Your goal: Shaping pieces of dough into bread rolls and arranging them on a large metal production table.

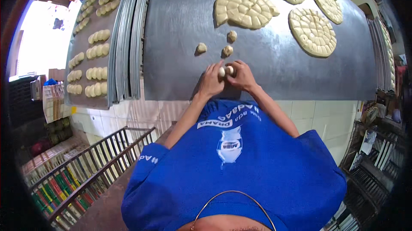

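Near the front edge of the grey metal table (pixel 180 25), my two hands are close together. The curled fingers of my left hand (pixel 210 80) are around a small pale dough ball (pixel 222 72). Beside it, my right hand (pixel 243 77) has its fingers closed on a second dough ball (pixel 230 70). Just beyond my hands lie three small lumps: a rough dough piece (pixel 228 50), another dough piece (pixel 231 36) behind it and a third dough piece (pixel 201 48) to the left. Farther back sits a round dough slab (pixel 246 8) cut into many pieces.
More cut dough slabs (pixel 312 32) lie at the right of the table. A tray (pixel 88 98) with rows of dough balls rests on stacked metal trays (pixel 136 37) at the left. Other stacked trays (pixel 382 55) stand right. Below left is a dark metal rack (pixel 103 158).
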The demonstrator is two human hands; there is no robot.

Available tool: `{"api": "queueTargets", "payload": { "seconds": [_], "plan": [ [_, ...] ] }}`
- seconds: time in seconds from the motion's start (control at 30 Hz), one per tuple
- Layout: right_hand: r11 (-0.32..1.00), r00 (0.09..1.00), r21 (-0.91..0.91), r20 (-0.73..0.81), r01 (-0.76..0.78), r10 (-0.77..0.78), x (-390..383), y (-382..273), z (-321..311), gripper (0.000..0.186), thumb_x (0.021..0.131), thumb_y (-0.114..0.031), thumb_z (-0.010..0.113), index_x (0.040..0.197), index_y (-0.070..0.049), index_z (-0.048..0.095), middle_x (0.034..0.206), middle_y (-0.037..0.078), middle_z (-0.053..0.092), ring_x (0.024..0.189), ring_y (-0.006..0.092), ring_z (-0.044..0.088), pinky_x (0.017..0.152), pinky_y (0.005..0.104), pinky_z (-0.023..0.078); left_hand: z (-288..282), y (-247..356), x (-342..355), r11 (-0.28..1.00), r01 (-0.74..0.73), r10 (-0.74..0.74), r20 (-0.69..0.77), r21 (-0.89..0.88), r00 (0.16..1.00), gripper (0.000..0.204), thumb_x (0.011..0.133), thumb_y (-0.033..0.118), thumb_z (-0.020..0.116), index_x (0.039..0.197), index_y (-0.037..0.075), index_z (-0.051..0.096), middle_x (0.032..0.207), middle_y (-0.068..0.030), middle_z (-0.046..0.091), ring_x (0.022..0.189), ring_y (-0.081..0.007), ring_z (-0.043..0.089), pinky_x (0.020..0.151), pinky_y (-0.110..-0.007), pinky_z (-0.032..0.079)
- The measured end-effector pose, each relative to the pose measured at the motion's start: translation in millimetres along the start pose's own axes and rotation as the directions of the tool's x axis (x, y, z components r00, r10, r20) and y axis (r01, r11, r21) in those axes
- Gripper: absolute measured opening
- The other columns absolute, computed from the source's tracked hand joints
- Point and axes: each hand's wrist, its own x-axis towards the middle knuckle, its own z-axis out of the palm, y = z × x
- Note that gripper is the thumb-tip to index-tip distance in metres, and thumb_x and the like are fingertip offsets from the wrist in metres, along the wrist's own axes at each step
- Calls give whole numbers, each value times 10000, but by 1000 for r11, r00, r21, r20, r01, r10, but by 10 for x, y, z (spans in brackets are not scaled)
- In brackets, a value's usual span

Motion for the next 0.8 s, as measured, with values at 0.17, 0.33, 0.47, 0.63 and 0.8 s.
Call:
{"api": "queueTargets", "payload": {
  "seconds": [0.17,0.33,0.47,0.63,0.8],
  "plan": [
    [959,951,-195,-192,206,-243,807,330,-154,447,712,-30,707,1157,-60,672,914,131,682,753,292,619,690,381,512,-185,73,-12,973,193,-191,22,-130,981,538,798,25,661,1324,45,551,1197,-138,633,1032,-267,628,910,-360,509],
    [966,963,-200,-183,162,-199,1293,344,-10,339,685,-55,750,1011,-55,657,814,105,659,674,287,588,634,404,486,-258,139,221,814,321,-319,90,-483,944,488,864,20,641,1341,57,545,1201,-108,641,1028,-191,625,910,-301,506],
    [970,951,-73,-189,233,-243,1072,-148,139,337,665,-72,788,972,-26,658,779,113,652,634,258,584,585,384,474,-415,390,505,523,357,-452,103,-774,886,437,872,11,649,1303,48,592,1123,-91,672,953,-155,633,863,-270,522],
    [958,953,115,125,263,-276,375,-1407,-344,270,679,16,785,937,-36,722,735,40,663,599,106,544,563,244,476,-808,694,500,307,427,-485,246,-851,839,344,860,6,677,1204,20,684,994,-86,721,815,-130,643,791,-236,544],
    [907,867,126,268,401,-420,52,-2040,-934,212,674,46,760,865,-44,743,731,52,696,600,148,573,584,262,486,-1670,1525,471,502,496,-329,373,-708,867,159,807,0,741,961,-10,782,837,-87,757,692,-118,654,713,-192,544]
  ]
}}
